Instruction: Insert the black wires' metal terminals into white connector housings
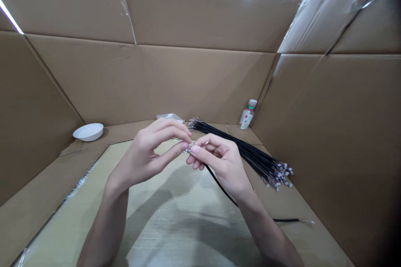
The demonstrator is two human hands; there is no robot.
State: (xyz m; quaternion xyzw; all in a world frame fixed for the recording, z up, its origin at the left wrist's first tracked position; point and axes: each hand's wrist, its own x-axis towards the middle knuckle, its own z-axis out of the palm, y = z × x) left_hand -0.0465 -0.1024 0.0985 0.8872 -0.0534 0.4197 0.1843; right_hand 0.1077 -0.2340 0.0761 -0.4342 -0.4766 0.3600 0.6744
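Observation:
A black cable [221, 186] runs from my right hand [216, 156] down under my right forearm, and its far end with thin wires shows at the lower right. The thumb and fingers of my right hand pinch the cable's near end. My left hand [159, 146] comes in from the left, its thumb and fingertips closed around a small metallic piece [188, 149] at that end. The piece lies between both hands' fingertips and is too small to make out clearly.
Behind my right hand lies a bundle of black cables [244, 146] with white connectors. A bottle [247, 115] stands at the back right, a white bowl [88, 132] at the back left, a plastic bag [171, 117] at the back. Cardboard walls [203, 21] surround the work surface [150, 225].

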